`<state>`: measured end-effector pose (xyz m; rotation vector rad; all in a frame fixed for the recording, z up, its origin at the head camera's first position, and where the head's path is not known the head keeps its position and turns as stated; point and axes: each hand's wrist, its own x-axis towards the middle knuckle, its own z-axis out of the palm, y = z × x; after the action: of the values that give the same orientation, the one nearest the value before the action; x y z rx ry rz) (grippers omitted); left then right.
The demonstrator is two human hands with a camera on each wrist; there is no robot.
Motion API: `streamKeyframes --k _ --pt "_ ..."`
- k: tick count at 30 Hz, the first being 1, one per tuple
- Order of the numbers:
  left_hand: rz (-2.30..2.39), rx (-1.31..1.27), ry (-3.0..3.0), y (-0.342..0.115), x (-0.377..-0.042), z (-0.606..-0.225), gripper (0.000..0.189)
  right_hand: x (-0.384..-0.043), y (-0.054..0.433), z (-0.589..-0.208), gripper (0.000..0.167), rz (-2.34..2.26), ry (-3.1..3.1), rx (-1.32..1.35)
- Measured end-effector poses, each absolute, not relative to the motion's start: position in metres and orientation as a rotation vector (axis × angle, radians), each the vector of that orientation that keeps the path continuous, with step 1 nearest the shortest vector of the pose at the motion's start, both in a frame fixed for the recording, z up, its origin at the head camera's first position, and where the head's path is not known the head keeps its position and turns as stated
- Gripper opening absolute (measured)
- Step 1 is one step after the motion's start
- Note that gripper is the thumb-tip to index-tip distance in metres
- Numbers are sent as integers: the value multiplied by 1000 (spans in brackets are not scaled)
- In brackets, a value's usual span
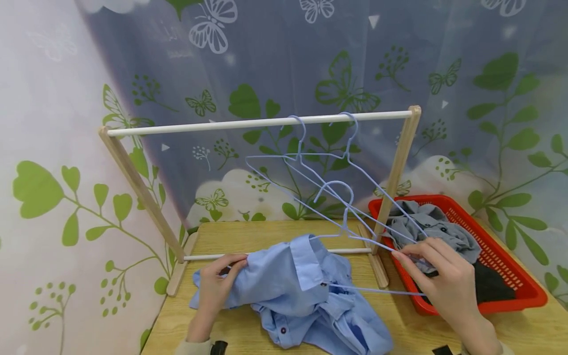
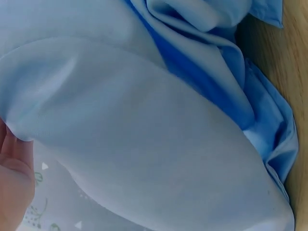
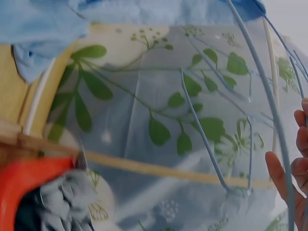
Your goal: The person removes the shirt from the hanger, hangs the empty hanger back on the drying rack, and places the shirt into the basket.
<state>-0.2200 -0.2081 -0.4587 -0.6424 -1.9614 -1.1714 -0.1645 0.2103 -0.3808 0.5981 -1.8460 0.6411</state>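
Note:
A light blue button shirt (image 1: 284, 281) lies partly raised over the table, its collar near the middle. My left hand (image 1: 217, 281) pinches the shirt's shoulder at its left end. In the left wrist view that hand (image 2: 14, 178) shows at the edge, beside the stretched cloth. My right hand (image 1: 448, 281) grips the right end of a blue wire hanger (image 1: 377, 242). The hanger's hook stands up above the collar, and its left part is hidden inside the shirt. Fingers of the right hand (image 3: 298, 168) appear around the wire in the right wrist view.
Behind the shirt stands a wooden rack with a white top rail (image 1: 199, 126). Two more blue hangers (image 1: 303, 143) hang from it. At right, a red basket (image 1: 532, 298) holds a grey garment (image 1: 443, 231) and a black cloth (image 1: 492, 283). A patterned curtain hangs behind.

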Motion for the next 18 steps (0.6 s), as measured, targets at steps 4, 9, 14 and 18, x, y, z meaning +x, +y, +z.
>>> streamKeyframes --k 4,9,14,18 --pt "-1152 -509 -1979 -212 -214 -454 20 -160 222 -377 53 626 -1842 566" --pt "-1187 -319 -1998 -218 -200 -439 15 -153 228 -367 57 587 -1845 536" --pt "-1191 -173 -2008 -235 -207 -455 12 -150 227 -360 59 543 -1818 523" --pt "-1196 -167 -2014 -244 -213 -468 10 -151 226 -358 60 513 -1816 514"
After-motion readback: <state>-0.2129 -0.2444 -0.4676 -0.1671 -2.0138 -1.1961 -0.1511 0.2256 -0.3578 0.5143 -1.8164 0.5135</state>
